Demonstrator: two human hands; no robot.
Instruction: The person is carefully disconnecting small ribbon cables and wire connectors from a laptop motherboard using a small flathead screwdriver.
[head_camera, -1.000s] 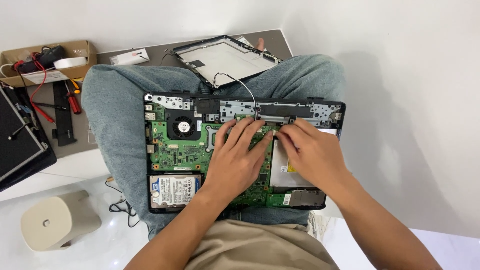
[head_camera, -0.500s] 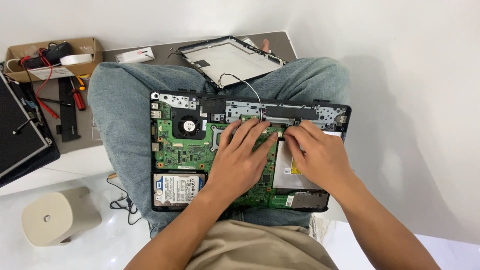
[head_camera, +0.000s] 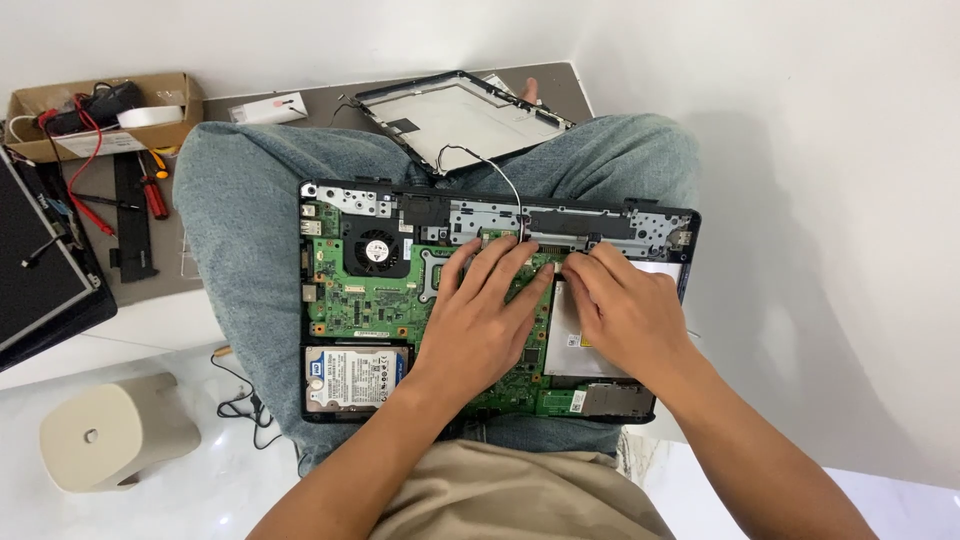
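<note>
little has changed from a second ago: both hands have stayed on the opened laptop base (head_camera: 495, 300) lying across the lap. the left hand (head_camera: 490, 320) lies flat, fingers spread on the green circuit board (head_camera: 365, 300). the right hand (head_camera: 625, 310) presses fingertips together near the far hinge strip (head_camera: 575, 228); whether it pinches anything, i cannot tell.

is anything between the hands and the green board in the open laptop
Nothing visible does. The left hand lies flat on the green board, and the right hand rests on the silver drive beside it, fingertips at the board's top edge. A thin black cable ends just above them.
</note>
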